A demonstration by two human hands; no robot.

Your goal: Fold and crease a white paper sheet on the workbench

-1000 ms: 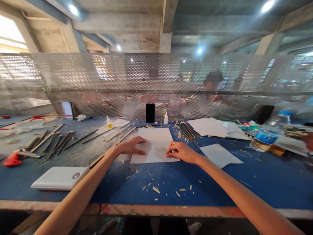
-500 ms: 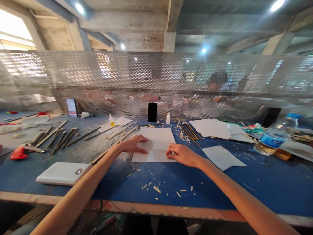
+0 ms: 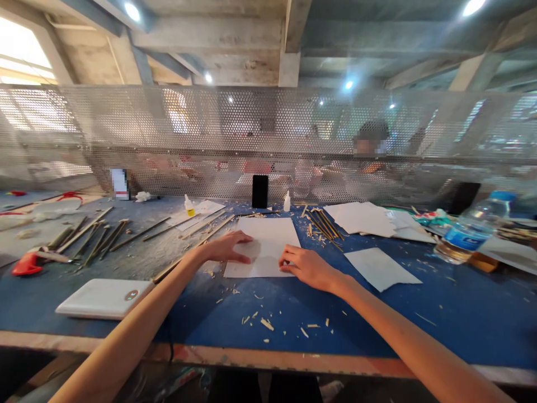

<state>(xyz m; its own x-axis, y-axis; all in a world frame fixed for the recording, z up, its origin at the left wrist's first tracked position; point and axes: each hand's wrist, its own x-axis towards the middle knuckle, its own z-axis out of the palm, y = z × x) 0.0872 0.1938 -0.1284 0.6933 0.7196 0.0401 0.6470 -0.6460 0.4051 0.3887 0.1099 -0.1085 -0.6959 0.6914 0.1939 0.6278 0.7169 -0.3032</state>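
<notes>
In the head view, your left hand (image 3: 230, 247) lies over the left side of a white sheet (image 3: 271, 238), its fingers spread and the thumb well apart from them, with nothing gripped between. Your right hand (image 3: 308, 265) is at the sheet's near right corner, fingers curled in towards the thumb; you cannot tell from here whether they pinch the paper or just rest on it. The sheet is flat on the blue bench (image 3: 364, 330), straight in front of you, between your two hands. Nearer you, pale shavings (image 3: 267, 324) are scattered. Beyond the sheet, a black phone (image 3: 260, 191) stands upright by the perforated panel (image 3: 235, 123), with a small white bottle (image 3: 287, 202) just to its right. Right of the sheet you have a bundle of thin sticks (image 3: 325, 226), a paper pile (image 3: 356, 217), a loose piece of paper (image 3: 381, 268) with an uneven near edge, and a water bottle (image 3: 465, 238). On your left, a flat white device (image 3: 100, 296) lies beside your forearm, and a red-handled tool (image 3: 27, 264) farther out.
</notes>
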